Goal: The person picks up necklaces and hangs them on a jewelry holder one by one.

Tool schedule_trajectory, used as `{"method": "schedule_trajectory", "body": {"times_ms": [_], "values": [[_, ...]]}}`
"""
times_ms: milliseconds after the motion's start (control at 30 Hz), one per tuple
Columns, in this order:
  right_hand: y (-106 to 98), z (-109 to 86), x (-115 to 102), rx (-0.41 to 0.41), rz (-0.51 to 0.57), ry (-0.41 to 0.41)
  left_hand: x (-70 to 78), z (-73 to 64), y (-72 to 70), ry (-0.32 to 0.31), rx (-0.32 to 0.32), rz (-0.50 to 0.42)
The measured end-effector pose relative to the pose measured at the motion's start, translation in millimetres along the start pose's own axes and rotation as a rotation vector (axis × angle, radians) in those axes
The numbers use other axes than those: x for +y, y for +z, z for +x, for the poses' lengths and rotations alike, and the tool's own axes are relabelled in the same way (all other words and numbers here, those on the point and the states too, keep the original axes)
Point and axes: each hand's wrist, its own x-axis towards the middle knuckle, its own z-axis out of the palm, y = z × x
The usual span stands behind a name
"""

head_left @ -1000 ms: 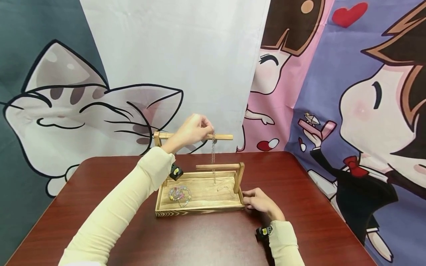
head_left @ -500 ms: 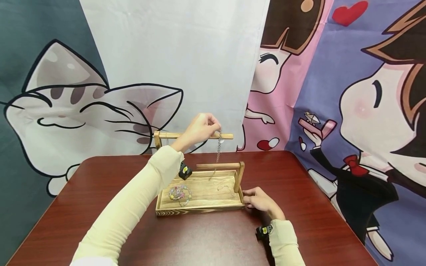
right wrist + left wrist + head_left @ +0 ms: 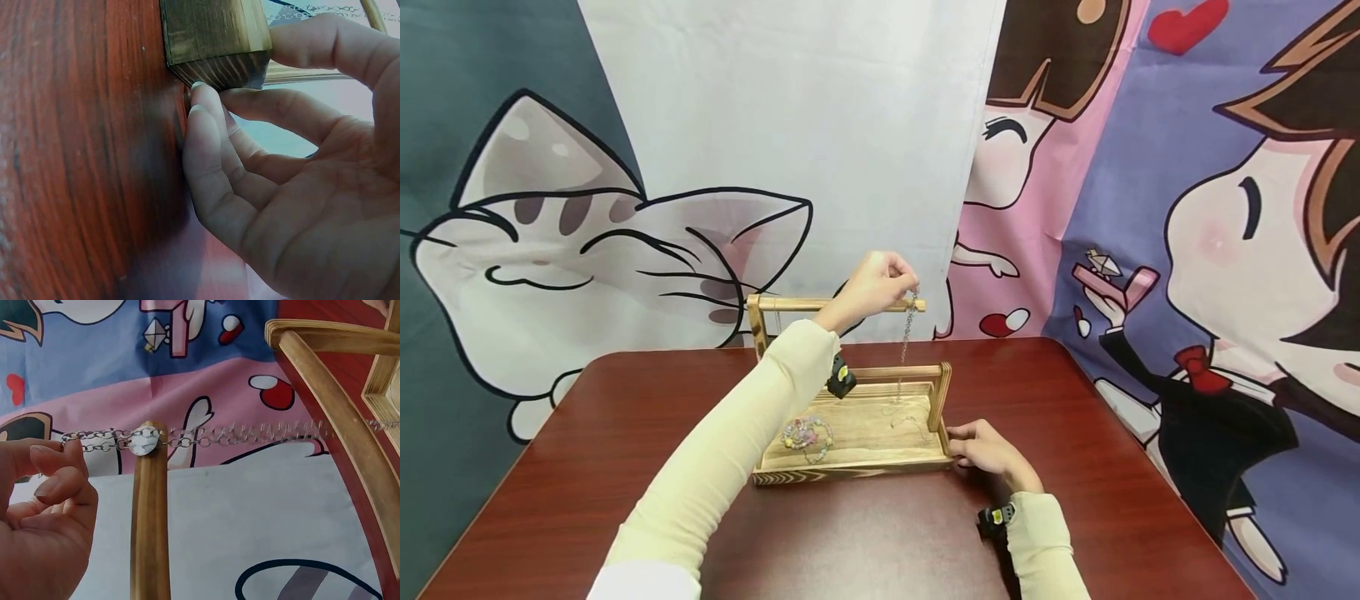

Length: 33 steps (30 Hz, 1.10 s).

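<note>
My left hand (image 3: 877, 283) pinches a silver chain necklace (image 3: 907, 333) between thumb and fingertip, at the right end of the stand's upper wooden bar (image 3: 150, 519). Doubled links run down past that bar end, and a round pale pendant (image 3: 144, 441) overlaps its tip; whether they touch I cannot tell. Lower down, the chain passes the short lower bar (image 3: 895, 372) to the tray. My right hand (image 3: 988, 454) holds the right end of the wooden jewelry stand (image 3: 850, 473), thumb and index finger at its corner (image 3: 219, 72).
Beaded bracelets (image 3: 805, 435) lie at the left in the stand's tray, and a thin chain (image 3: 906, 419) lies at its right. Something thin hangs near the upper bar's left end. The stand sits on a reddish-brown table (image 3: 647, 433) before a cartoon cloth backdrop (image 3: 880, 125).
My left hand has moved right along the upper bar to its end, carrying the necklace. The right hand stays at the stand's right end.
</note>
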Motion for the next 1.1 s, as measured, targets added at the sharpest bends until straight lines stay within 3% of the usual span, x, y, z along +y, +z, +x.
{"method": "schedule_trajectory", "body": {"times_ms": [200,500,1100], "values": [[-1.5,-1.6,-2.5,-0.006,0.002,-0.003,2.3,8.1,10.8,0.008,-0.009,0.016],[0.7,-3.1,1.5,0.000,0.002,-0.002,-1.6,14.6,24.3,-0.009,-0.018,-0.056],[-0.1,-0.9,-2.4,-0.006,0.017,0.003,-0.4,14.9,20.4,-0.082,0.041,0.052]]}}
